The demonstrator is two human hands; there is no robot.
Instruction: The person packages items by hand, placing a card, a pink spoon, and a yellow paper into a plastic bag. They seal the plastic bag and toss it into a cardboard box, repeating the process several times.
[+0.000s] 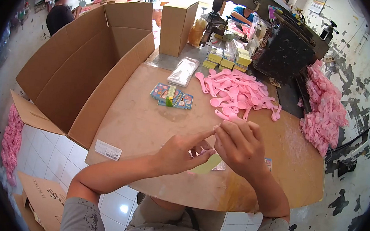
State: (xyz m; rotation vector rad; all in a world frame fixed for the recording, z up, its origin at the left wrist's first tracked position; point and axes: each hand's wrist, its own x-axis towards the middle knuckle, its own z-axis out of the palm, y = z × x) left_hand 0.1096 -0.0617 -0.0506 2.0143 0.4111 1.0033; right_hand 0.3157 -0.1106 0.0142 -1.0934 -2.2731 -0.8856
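Above the table's near part, my left hand (184, 153) and my right hand (242, 147) meet at the fingertips. My left hand is curled, its index finger reaching to the right hand; what it holds is hidden. The fingers of my right hand are pinched together on something too small to make out. Below them shows a pale green piece (207, 165), partly covered by my left hand. Just beyond my right hand lie pink spoons (234, 91) in a loose pile. Blue printed cards (181, 100) with a yellow-green band rest left of the pile.
A large open carton (119, 72) stands at the left, a tall box (171, 31) behind. Clear plastic packets (183, 71) and card stacks (227, 58) lie farther back. A dark machine (284, 49) and pink bundles (322, 112) are at the right. Two people work beyond.
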